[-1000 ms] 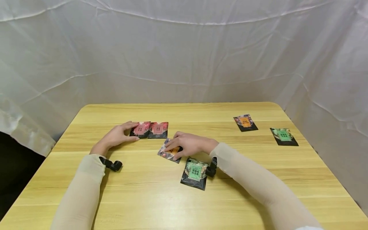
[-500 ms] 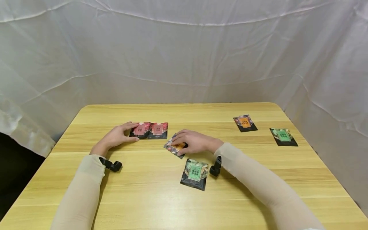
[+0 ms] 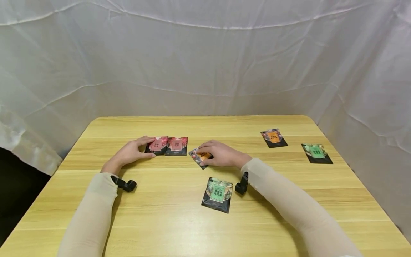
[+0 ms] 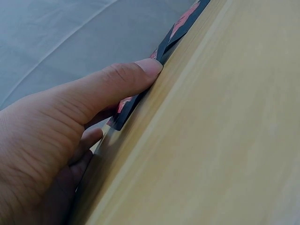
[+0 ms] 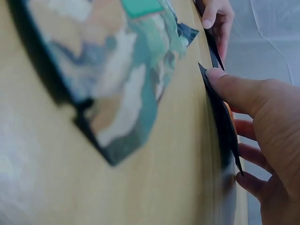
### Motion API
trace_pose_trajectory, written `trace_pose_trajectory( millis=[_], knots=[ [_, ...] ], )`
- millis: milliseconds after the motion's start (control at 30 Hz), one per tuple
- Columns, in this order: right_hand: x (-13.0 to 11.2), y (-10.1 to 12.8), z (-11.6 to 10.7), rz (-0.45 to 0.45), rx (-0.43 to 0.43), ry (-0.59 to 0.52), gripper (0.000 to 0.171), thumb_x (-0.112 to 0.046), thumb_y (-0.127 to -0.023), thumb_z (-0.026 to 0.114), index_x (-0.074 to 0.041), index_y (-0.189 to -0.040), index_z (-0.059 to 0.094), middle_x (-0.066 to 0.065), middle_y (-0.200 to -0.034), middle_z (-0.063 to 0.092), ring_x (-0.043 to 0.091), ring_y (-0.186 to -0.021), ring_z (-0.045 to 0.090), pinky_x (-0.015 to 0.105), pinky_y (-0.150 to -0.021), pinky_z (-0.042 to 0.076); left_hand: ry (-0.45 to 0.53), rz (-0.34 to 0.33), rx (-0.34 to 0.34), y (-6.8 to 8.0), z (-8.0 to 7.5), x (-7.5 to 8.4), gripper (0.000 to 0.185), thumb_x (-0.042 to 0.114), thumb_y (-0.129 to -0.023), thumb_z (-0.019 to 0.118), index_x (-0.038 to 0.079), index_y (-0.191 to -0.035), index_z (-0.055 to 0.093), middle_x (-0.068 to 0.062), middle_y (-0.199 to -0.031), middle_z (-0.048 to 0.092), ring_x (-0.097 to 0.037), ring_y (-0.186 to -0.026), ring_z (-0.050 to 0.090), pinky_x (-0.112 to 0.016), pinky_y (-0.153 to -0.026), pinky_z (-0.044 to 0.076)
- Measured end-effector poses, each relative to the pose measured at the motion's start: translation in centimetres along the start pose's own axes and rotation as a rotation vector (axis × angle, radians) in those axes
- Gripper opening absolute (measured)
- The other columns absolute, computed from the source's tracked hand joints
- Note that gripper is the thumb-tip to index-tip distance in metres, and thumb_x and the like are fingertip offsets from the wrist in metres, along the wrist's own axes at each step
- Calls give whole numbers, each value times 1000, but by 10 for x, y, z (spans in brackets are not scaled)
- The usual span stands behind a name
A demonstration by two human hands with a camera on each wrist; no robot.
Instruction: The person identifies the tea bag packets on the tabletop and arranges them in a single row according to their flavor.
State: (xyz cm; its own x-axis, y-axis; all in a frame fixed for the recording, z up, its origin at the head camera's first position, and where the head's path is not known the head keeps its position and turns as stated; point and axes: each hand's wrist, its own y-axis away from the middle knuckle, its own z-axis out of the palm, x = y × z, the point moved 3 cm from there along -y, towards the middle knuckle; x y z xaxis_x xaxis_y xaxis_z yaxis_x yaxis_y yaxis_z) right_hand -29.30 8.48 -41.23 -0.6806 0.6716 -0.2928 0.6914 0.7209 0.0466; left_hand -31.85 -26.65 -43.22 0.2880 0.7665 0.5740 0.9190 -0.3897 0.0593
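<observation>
Orange packet (image 3: pixel 201 156) lies mid-table, pinched by the right hand's (image 3: pixel 221 155) curled fingers, mid-slide toward the red packets (image 3: pixel 167 145), whose left edge the left hand (image 3: pixel 131 151) touches, fingers straight. Next, I judge, it needs aligning beside them.

On the table (image 3: pixel 160 221): two packets (image 3: pixel 167 145) side by side at centre-left, left hand (image 3: pixel 130 152) on the outer one. Right hand (image 3: pixel 221 156) on a packet (image 3: pixel 199 156) just right of them, prob. tilted. Another packet (image 3: pixel 217 194) nearer; two more (image 3: pixel 294 144) far right, apart.
</observation>
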Motion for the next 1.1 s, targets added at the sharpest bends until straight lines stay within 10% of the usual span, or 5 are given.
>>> trace_pose_trajectory(
  millis=[1100],
  knots=[
    [16, -24, 5, 316, 219, 86, 65, -63, -92, 54, -20, -140, 55, 7, -141, 51, 32, -129, 44, 52, -104, 37, 11, 5, -2, 0, -1, 3, 88, 61, -79, 72, 19, -151, 42, -20, -158, 25, -43, -143, 22, -64, -111, 19]
  ],
)
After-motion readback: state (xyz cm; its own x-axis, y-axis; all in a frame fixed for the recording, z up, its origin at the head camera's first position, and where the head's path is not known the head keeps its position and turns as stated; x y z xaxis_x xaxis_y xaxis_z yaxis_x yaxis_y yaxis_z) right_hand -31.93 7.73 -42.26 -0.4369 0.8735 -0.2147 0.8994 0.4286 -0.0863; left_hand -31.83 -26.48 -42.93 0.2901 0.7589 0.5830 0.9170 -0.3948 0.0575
